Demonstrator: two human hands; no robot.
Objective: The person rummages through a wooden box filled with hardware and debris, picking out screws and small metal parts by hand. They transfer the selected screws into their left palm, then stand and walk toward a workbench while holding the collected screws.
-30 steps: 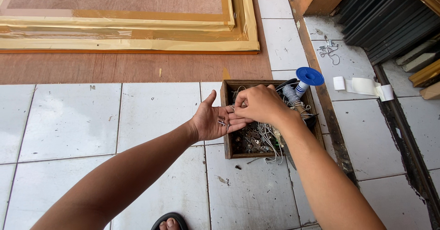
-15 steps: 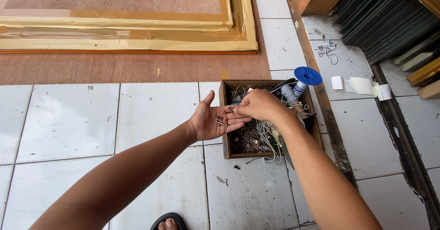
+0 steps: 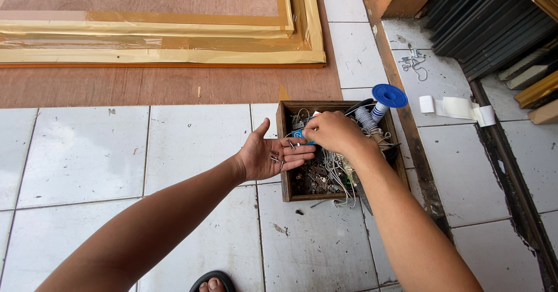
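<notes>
Left hand [image 3: 272, 155] held palm up, fingers spread flat, over near-left edge of wooden box [image 3: 284, 152]. Several small dark screws [image 3: 276, 157] resting loose in palm. Right hand [image 3: 332, 132] above middle of box, fingertips pinched together on something small; contents of pinch too small to tell, likely another screw. Box crammed with tangled wire, metal bits, blue-capped spool [image 3: 383, 100] at far-right corner. Box on white tiled floor [image 3: 81, 152], gilt frame [image 3: 174, 42] on brown board at far left. Strip of white tape [image 3: 456, 107] right of box.

Judged step: picking fasteners out of clutter, collecting in open palm. Next move calls for short carry leftward, release over palm centre, palm kept level to avoid spilling.
</notes>
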